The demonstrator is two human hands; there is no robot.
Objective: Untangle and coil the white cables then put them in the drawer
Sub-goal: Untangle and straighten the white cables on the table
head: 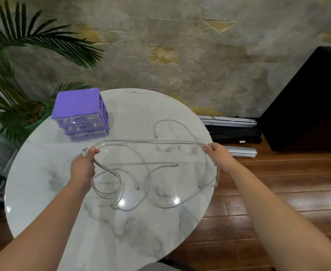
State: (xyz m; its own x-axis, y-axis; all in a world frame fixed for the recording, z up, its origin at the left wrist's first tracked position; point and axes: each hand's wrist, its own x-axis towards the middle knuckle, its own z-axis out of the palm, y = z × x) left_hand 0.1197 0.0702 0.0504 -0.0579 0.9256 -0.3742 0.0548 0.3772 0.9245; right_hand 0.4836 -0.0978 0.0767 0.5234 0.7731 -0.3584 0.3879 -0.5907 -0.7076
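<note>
The round white marble table [110, 222] is nearest. Far on its left a small purple plastic drawer box [80, 114] is stood, all drawers closed. The long white cables [151, 142] are stretched between the left hand [83, 167] and right hand [218, 156], both gripping strands. Untangling is underway; next, loose loops must be pulled free.

Your two bare arms reach forward and spread wide apart. Your left hand [83, 166] is raised with fingers curled, pinching white cables [151, 142] at its fingertips. Your right hand [218, 156], far off to the side, grips the strands' other end, knuckles turned outward.
</note>
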